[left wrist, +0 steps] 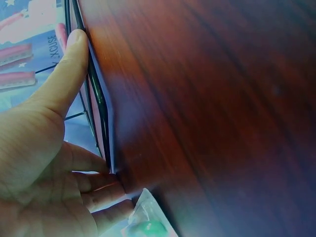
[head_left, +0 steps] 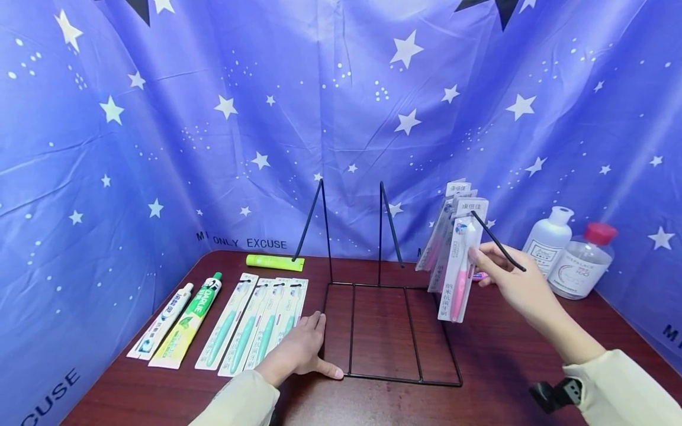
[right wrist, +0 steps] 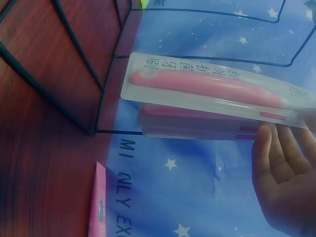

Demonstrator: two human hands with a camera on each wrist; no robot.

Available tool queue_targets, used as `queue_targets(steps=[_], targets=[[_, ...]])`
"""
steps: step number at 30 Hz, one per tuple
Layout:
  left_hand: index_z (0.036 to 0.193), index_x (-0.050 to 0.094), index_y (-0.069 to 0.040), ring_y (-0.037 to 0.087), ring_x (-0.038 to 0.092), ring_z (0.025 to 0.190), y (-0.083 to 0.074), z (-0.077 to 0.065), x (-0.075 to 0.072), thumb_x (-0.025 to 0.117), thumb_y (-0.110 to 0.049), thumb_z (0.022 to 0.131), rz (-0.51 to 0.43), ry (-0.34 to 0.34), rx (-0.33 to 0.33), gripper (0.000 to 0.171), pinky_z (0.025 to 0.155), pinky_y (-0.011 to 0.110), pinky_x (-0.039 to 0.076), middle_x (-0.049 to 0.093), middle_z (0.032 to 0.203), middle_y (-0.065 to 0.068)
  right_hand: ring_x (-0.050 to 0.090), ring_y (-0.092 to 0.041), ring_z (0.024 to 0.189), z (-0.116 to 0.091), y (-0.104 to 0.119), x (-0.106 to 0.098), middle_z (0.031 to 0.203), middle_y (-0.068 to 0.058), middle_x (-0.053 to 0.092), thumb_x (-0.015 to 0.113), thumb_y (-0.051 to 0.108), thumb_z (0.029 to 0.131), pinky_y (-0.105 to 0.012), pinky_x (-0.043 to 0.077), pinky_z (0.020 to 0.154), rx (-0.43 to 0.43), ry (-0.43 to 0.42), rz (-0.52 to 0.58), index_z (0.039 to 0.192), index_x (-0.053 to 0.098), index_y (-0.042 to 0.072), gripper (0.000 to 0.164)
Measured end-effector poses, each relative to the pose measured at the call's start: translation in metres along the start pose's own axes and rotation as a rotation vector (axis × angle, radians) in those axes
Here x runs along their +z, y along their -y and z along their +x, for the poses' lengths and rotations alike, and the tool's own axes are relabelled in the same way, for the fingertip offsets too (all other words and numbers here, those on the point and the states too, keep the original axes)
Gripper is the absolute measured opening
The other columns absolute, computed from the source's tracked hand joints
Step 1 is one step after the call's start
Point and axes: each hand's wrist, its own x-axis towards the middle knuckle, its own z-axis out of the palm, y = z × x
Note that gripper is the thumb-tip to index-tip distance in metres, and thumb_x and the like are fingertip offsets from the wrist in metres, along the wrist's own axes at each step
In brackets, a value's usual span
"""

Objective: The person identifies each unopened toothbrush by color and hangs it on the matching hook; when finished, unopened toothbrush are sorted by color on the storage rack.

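Note:
A black wire rack (head_left: 379, 236) with three sloping prongs stands mid-table. From its right prong hang several pink toothbrush packs, the front toothbrush pack (head_left: 459, 290) nearest the prong's free end. My right hand (head_left: 514, 281) pinches that front pack at its right edge, thumb toward me, other fingers partly hidden behind. In the right wrist view the pack (right wrist: 197, 89) shows its pink handle through clear plastic. My left hand (head_left: 306, 349) rests spread at the rack's front left corner; its thumb touches the base wire (left wrist: 98, 98) in the left wrist view.
Several green toothbrush packs (head_left: 224, 325) lie left of the rack, beside a green-capped toothpaste tube (head_left: 186, 319) and a white tube (head_left: 162, 322). A lime tube (head_left: 274, 262) lies behind. At right stand a white bottle (head_left: 549, 239) and a red-capped bottle (head_left: 581, 266). Starry cloth surrounds the table.

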Motion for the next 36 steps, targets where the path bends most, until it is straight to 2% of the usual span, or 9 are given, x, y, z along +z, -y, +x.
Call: queue_targets(steps=[3,10,14,19,21,28,32,36], targets=[[0.135,0.031,0.012,0.036,0.032,0.126,0.000,0.000,0.000,0.066,-0.069,0.058,-0.003,-0.003,-0.001,0.117,0.100,0.042,0.031,0.031,0.139,0.027,0.063,-0.016,0.070,0.003,-0.003,0.001,0.084,0.000,0.065,0.054,0.025,0.092,-0.026,0.051,0.062,0.006,0.010,-0.005,0.106,0.059,0.000,0.029],[0.136,0.031,0.010,0.035,0.032,0.126,0.000,0.001,0.001,0.066,-0.069,0.058,-0.008,0.003,-0.017,0.117,0.100,0.041,0.032,0.030,0.140,0.026,0.061,-0.006,0.085,0.007,-0.007,0.001,0.092,0.001,0.066,0.052,0.027,0.093,-0.025,0.051,0.067,0.004,0.031,-0.016,0.108,0.058,0.001,0.031],[0.135,0.031,0.010,0.035,0.032,0.126,0.000,0.001,0.002,0.066,-0.069,0.058,-0.001,0.005,-0.017,0.117,0.100,0.041,0.032,0.030,0.139,0.026,0.059,-0.007,0.089,0.007,-0.007,-0.001,0.095,0.000,0.065,0.051,0.027,0.094,-0.024,0.051,0.068,-0.011,0.045,-0.033,0.109,0.058,0.000,0.031],[0.136,0.031,0.010,0.035,0.032,0.126,0.000,0.001,0.002,0.065,-0.070,0.058,0.006,0.010,-0.016,0.117,0.101,0.041,0.031,0.030,0.140,0.025,0.057,-0.001,0.090,0.002,-0.004,-0.010,0.097,0.005,0.065,0.053,0.027,0.093,-0.017,0.045,0.071,-0.011,0.019,-0.118,0.111,0.060,0.006,0.029],[0.136,0.030,0.010,0.035,0.032,0.126,0.000,0.002,0.002,0.064,-0.070,0.058,0.007,0.010,-0.017,0.117,0.101,0.041,0.031,0.030,0.140,0.025,0.056,0.001,0.087,-0.003,-0.002,-0.015,0.094,0.007,0.065,0.054,0.028,0.092,-0.015,0.041,0.070,-0.007,-0.010,-0.169,0.110,0.061,0.010,0.026],[0.136,0.030,0.011,0.036,0.032,0.126,0.001,0.001,0.002,0.065,-0.069,0.059,-0.012,-0.003,-0.010,0.116,0.100,0.042,0.031,0.029,0.140,0.026,0.061,-0.006,0.070,-0.028,-0.017,-0.021,0.088,0.001,0.065,0.058,0.023,0.090,-0.020,0.046,0.060,-0.021,-0.039,-0.243,0.107,0.064,0.014,0.020],[0.136,0.030,0.011,0.036,0.031,0.126,0.001,0.001,0.003,0.065,-0.070,0.058,-0.022,-0.002,-0.010,0.117,0.101,0.042,0.031,0.029,0.140,0.026,0.060,-0.003,0.071,-0.046,-0.031,-0.015,0.086,0.004,0.066,0.062,0.025,0.087,-0.019,0.044,0.060,-0.017,-0.015,-0.323,0.102,0.066,0.021,0.016],[0.136,0.030,0.011,0.037,0.031,0.126,0.001,0.002,0.003,0.065,-0.069,0.059,-0.022,-0.003,-0.003,0.117,0.101,0.043,0.031,0.029,0.140,0.027,0.058,-0.001,0.084,-0.061,-0.045,-0.006,0.094,0.011,0.066,0.065,0.030,0.084,-0.020,0.043,0.066,-0.014,0.057,-0.394,0.101,0.065,0.029,0.017]])
